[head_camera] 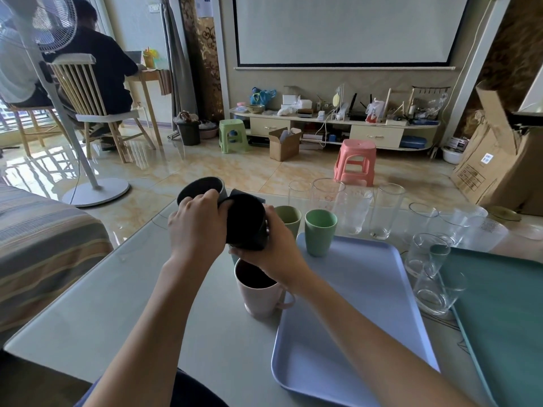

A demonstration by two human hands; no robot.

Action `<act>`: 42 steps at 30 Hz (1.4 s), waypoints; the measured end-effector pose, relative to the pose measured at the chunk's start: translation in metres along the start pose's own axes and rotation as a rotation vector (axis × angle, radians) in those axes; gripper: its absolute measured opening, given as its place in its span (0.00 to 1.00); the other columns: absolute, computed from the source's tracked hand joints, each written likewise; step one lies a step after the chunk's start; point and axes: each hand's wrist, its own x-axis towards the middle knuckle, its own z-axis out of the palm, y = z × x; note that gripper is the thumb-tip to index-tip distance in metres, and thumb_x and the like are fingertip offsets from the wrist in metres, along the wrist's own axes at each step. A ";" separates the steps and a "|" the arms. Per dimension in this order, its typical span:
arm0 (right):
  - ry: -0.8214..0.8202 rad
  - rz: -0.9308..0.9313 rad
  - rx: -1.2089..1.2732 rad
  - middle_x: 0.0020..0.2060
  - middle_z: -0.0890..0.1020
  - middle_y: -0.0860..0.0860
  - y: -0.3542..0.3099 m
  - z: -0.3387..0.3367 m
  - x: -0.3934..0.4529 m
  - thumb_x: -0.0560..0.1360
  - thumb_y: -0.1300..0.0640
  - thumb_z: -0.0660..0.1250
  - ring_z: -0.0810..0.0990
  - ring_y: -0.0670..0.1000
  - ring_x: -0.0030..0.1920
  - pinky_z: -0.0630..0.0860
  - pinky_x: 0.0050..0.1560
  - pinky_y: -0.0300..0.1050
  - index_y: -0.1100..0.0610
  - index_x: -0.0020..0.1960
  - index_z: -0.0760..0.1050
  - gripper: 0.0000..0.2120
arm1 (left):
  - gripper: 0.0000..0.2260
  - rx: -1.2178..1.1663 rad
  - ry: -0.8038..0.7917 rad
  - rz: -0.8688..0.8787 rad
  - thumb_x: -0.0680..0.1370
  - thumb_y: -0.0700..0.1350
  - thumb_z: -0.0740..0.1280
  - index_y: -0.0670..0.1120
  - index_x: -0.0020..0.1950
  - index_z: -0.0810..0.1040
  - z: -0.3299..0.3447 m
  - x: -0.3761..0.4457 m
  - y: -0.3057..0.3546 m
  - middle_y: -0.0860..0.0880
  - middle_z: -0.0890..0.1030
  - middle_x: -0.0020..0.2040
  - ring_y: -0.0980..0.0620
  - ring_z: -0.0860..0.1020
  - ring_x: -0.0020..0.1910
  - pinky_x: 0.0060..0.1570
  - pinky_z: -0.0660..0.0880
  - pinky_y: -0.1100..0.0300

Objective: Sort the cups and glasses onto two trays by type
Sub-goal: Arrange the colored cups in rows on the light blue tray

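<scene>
Both grips hold dark mugs aloft: left hand a grey mug, right hand a black mug, above a pink mug beside the lilac tray; lowering carelessly could topple it.

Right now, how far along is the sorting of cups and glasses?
Barely begun. One green cup seems to stand on the lilac tray; the teal tray looks bare. Left hand and right hand hold dark mugs. The pink mug and clear glasses remain on the table.
</scene>
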 end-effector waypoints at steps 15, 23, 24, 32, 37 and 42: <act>0.277 0.408 0.042 0.57 0.78 0.48 0.093 -0.090 -0.032 0.64 0.51 0.78 0.76 0.51 0.58 0.74 0.56 0.44 0.52 0.66 0.67 0.34 | 0.13 -0.184 0.062 -0.021 0.83 0.47 0.56 0.40 0.45 0.73 -0.004 0.009 0.011 0.42 0.77 0.42 0.45 0.69 0.38 0.36 0.61 0.55; 0.235 0.490 0.035 0.57 0.78 0.51 0.127 -0.070 -0.032 0.65 0.55 0.78 0.75 0.52 0.57 0.70 0.53 0.42 0.54 0.64 0.67 0.33 | 0.15 -0.146 0.075 -0.105 0.83 0.49 0.55 0.39 0.49 0.75 -0.007 0.009 0.008 0.39 0.80 0.47 0.45 0.68 0.38 0.36 0.61 0.55; 0.230 0.492 0.014 0.58 0.78 0.52 0.131 -0.067 -0.032 0.65 0.55 0.78 0.76 0.53 0.58 0.71 0.54 0.43 0.54 0.64 0.67 0.33 | 0.15 -0.146 0.079 -0.114 0.83 0.49 0.55 0.39 0.50 0.75 -0.008 0.010 0.007 0.39 0.80 0.47 0.45 0.68 0.38 0.36 0.61 0.55; 0.249 0.501 -0.029 0.61 0.77 0.55 0.148 -0.055 -0.027 0.66 0.55 0.77 0.76 0.58 0.61 0.72 0.55 0.45 0.56 0.65 0.65 0.32 | 0.15 -0.127 0.082 -0.117 0.83 0.49 0.56 0.40 0.50 0.76 -0.008 0.010 0.008 0.39 0.81 0.48 0.46 0.68 0.38 0.37 0.61 0.55; 0.241 0.489 -0.017 0.68 0.67 0.55 0.154 -0.056 -0.025 0.57 0.53 0.82 0.69 0.55 0.68 0.70 0.65 0.50 0.54 0.71 0.56 0.50 | 0.15 -0.107 0.069 -0.114 0.83 0.49 0.55 0.40 0.51 0.76 -0.008 0.010 0.010 0.39 0.81 0.48 0.46 0.68 0.38 0.37 0.61 0.55; 0.081 0.545 0.100 0.76 0.52 0.51 0.162 -0.070 -0.020 0.57 0.55 0.82 0.56 0.51 0.75 0.58 0.74 0.52 0.49 0.75 0.34 0.66 | 0.15 -0.112 0.058 -0.100 0.83 0.49 0.56 0.39 0.51 0.76 -0.006 0.009 0.011 0.39 0.81 0.48 0.45 0.68 0.38 0.37 0.62 0.55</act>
